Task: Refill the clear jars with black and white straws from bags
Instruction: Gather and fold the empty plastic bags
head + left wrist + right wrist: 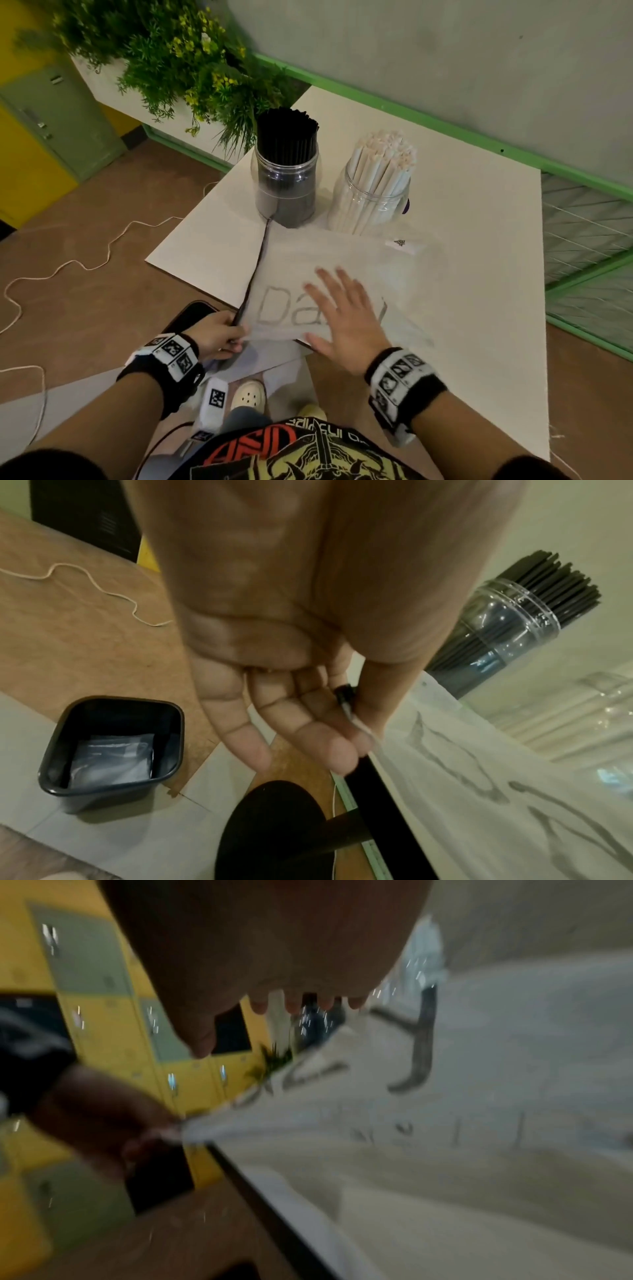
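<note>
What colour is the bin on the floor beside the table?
Dark blue-grey, nearly black; the bin shows best in the left wrist view.

The right wrist view is motion-blurred throughout: the lettering on the bag (411, 1096) is unreadable there, and the left hand (113, 1118) shows only as a dark smear at the bag's corner. In the head view, the right hand (346, 317) covers the middle of the bag's lettering. Only the fingertips (294, 1005) show past the palm. The white-straw jar (582, 718) is blurred behind plastic.
</note>
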A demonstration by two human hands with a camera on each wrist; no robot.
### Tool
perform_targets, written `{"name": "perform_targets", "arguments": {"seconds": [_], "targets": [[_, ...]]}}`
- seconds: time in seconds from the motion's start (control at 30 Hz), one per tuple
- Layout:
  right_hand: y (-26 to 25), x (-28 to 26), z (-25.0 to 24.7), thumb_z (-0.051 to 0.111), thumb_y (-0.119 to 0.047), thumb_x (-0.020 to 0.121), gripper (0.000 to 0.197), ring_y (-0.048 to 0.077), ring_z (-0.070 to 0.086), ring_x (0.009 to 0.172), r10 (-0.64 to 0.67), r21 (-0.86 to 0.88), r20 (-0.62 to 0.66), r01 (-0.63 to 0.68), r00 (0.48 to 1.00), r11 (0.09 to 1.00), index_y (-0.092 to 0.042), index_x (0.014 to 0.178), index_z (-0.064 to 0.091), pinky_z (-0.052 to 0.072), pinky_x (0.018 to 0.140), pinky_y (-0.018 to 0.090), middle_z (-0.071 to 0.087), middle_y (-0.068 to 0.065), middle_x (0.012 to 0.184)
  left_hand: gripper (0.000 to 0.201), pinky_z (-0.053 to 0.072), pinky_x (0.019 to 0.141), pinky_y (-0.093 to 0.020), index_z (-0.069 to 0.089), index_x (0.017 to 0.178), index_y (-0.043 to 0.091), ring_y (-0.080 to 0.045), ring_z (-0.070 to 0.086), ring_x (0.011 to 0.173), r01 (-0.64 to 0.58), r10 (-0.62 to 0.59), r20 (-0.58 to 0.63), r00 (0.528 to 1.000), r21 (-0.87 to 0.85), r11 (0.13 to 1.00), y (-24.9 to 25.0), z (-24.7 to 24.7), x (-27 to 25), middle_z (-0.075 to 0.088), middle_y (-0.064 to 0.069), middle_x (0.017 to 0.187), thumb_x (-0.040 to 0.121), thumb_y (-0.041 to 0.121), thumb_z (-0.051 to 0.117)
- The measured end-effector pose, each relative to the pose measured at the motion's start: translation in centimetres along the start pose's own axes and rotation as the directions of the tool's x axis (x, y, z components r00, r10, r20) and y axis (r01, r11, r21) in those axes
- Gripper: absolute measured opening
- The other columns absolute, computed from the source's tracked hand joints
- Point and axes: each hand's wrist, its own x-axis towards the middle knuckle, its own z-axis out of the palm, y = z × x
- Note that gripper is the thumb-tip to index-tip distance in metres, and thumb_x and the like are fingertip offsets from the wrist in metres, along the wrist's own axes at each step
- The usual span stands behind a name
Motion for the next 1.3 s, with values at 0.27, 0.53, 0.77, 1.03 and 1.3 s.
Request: {"name": "perform_targets", "arguments": {"seconds": [0.27, 0.53, 0.77, 1.03, 1.3], "targets": [[7.9, -4.5, 3.2, 0.016, -0.08, 0.073, 0.088, 0.016, -0.026, 0.14, 0.176, -0.102, 0.456, -0.145, 0.873, 0.984, -0.042, 0.15, -0.002, -0.001, 0.118, 0.045, -0.027, -0.015, 0.152, 0.014, 0.048, 0.04, -0.018, 0.045, 0.087, 0.007, -0.012, 0.052, 0.034, -0.026, 0.003, -0.123, 0.992, -0.183, 0.983, 0.3, -2.2, -1.9, 0.046, -0.013, 0.065, 0.092, -0.002, 0.055], [8.3, -3.1, -2.2, 0.035, -0.033, 0.104, 0.04, 0.023, 0.027, 0.143, 0.329, 0.355, 0.54, -0.564, 0.775, 0.746, -0.018, 0.137, 0.051, 0.019, 0.11, 0.025, 0.038, 0.005, 0.15, 0.081, 0.045, 0.09, -0.036, 0.027, 0.146, 0.027, -0.032, 0.049, 0.114, -0.326, 0.504, -0.114, 0.856, 0.637, 0.698, -0.2, -5.3, 0.0, 0.051, -0.002, 0.128, 0.079, -0.006, 0.058], [9.6, -2.8, -2.9, 0.043, -0.034, 0.1, 0.024, 0.015, 0.056, 0.105, 0.365, 0.401, 0.604, -0.666, 0.709, 0.63, -0.023, 0.1, 0.065, 0.04, 0.091, 0.025, 0.063, -0.002, 0.113, 0.113, 0.045, 0.095, -0.049, 0.025, 0.144, 0.041, -0.033, 0.033, 0.13, -0.441, 0.67, 0.362, 0.648, 0.896, -0.058, 0.9, -1.8, 1.3, 0.024, -0.002, 0.151, 0.05, 0.0, 0.073], [12.2, -3.7, -3.3, 0.042, -0.062, 0.088, 0.053, 0.017, 0.055, 0.077, 0.506, 0.469, 0.496, -0.708, 0.705, 0.528, -0.014, 0.081, 0.064, 0.041, 0.08, 0.034, 0.062, 0.001, 0.081, 0.02, 0.039, 0.067, -0.026, 0.065, 0.081, 0.013, -0.023, 0.061, 0.08, -0.353, 0.545, -0.064, 0.836, 0.698, 0.623, 3.0, -1.7, 0.7, 0.07, -0.009, 0.088, 0.095, 0.024, 0.055], [10.8, -5.1, -2.4, 0.083, -0.053, 0.061, 0.076, 0.008, 0.066, 0.102, 0.461, 0.795, 0.374, -0.534, 0.805, 0.288, -0.035, 0.124, 0.045, 0.051, 0.078, 0.021, 0.07, -0.009, 0.109, 0.036, 0.039, 0.078, -0.033, 0.062, 0.101, -0.002, -0.036, 0.057, 0.099, -0.134, 0.282, -0.268, 0.921, 0.462, 0.877, 3.7, -1.5, 3.4, 0.064, -0.025, 0.108, 0.1, 0.029, 0.043]]}}
